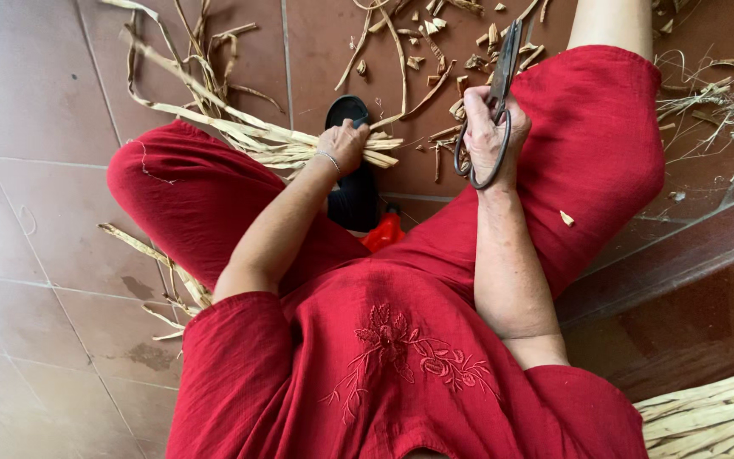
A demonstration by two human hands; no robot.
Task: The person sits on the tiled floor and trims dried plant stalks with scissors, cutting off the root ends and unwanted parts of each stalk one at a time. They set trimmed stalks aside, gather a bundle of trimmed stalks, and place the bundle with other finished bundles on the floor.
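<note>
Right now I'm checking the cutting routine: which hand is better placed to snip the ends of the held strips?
Right. The right hand already grips the dark scissors, close to the bundle ends. The left hand is wrapped around the bundle of dried strips, holding it steady.

The left hand [343,144] gripped a bundle of strips [299,146] trailing far left across the floor [27,280]. Right of it, the right hand [488,132] held shears [496,93], blades pointing far. Cut scraps [435,42] lay beyond. Another bundle [711,416] lay near right.
</note>
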